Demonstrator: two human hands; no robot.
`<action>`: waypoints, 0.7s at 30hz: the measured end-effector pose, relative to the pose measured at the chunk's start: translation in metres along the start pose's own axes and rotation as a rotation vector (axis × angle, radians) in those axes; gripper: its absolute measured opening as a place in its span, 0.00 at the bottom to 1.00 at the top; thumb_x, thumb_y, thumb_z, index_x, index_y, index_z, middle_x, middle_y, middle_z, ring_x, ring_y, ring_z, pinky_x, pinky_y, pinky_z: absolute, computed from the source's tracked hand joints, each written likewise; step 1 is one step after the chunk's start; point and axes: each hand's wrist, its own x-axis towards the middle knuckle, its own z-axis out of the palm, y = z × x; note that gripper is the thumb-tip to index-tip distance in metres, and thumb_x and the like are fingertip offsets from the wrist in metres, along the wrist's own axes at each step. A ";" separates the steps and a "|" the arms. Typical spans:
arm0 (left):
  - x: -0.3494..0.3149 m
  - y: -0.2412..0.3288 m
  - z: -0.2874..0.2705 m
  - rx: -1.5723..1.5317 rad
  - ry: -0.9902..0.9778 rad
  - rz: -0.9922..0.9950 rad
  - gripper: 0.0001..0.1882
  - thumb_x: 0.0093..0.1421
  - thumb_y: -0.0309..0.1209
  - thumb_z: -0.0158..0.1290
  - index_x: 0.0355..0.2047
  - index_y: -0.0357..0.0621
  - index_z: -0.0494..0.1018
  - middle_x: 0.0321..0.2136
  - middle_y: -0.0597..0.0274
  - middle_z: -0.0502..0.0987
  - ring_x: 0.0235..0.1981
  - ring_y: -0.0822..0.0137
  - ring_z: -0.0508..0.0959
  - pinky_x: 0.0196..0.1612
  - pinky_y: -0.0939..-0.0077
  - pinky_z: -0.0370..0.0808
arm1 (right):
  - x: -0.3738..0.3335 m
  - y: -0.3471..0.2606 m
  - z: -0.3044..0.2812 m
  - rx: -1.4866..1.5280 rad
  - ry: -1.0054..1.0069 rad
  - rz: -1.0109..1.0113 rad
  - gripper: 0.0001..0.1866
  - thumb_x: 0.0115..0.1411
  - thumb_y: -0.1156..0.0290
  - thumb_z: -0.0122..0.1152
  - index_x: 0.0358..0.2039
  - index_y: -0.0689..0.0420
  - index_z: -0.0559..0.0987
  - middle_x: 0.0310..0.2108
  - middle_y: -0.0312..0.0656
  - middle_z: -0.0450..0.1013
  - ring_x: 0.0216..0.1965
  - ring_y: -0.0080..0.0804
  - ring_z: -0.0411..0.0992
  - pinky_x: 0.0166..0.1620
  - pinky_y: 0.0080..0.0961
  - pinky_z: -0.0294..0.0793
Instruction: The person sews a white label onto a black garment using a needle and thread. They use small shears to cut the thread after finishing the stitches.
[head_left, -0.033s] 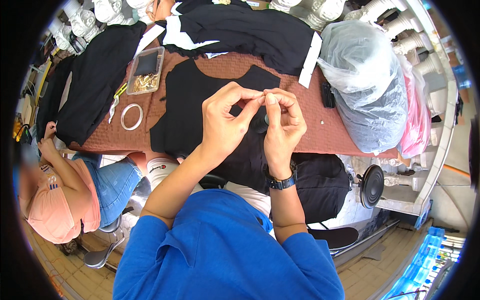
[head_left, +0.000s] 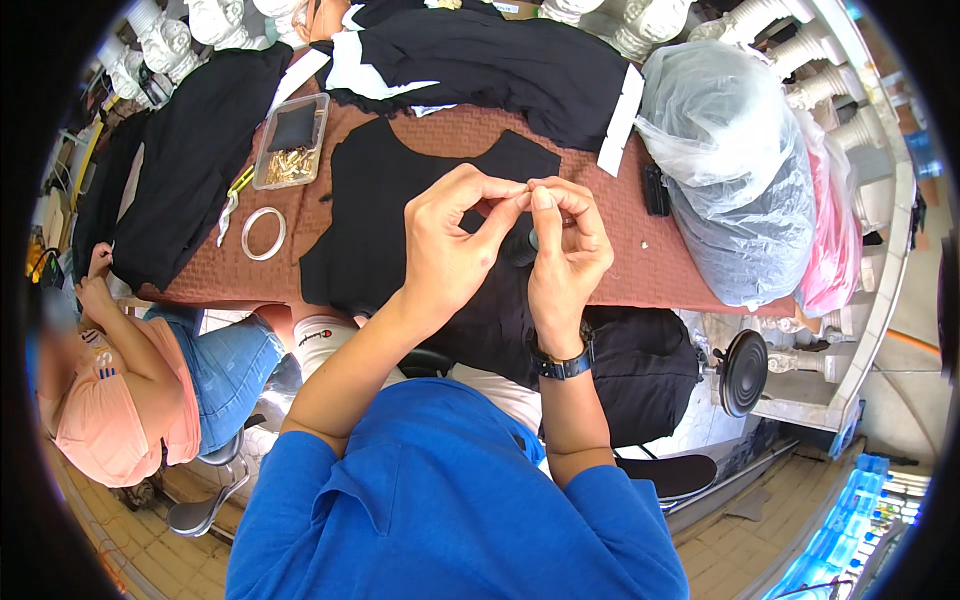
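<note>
Above the table's front part, my left hand (head_left: 450,240) and my right hand (head_left: 568,250) meet fingertip to fingertip. Each is closed in a pinch between thumb and forefinger; whatever they hold is too small to make out. Beneath them a black garment piece (head_left: 365,205) lies spread on the table and hangs over its front edge toward my lap. A dark round object (head_left: 520,245) is partly hidden between my hands.
The table has a brown cloth (head_left: 630,230). Around the garment are a clear box (head_left: 322,120) with gold-coloured pins, a white ring (head_left: 263,234), more black fabric (head_left: 500,65) and a stuffed plastic bag (head_left: 735,190). A co-worker in a peach shirt (head_left: 135,420) handles black cloth at left.
</note>
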 end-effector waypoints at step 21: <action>-0.002 -0.002 0.003 0.097 0.029 0.158 0.08 0.53 0.16 0.63 0.34 0.36 0.81 0.26 0.60 0.79 0.26 0.72 0.79 0.30 0.80 0.76 | -0.003 0.007 0.005 0.082 0.065 -0.034 0.02 0.65 0.81 0.58 0.37 0.64 0.79 0.42 0.42 0.76 0.40 0.21 0.73 0.43 0.19 0.73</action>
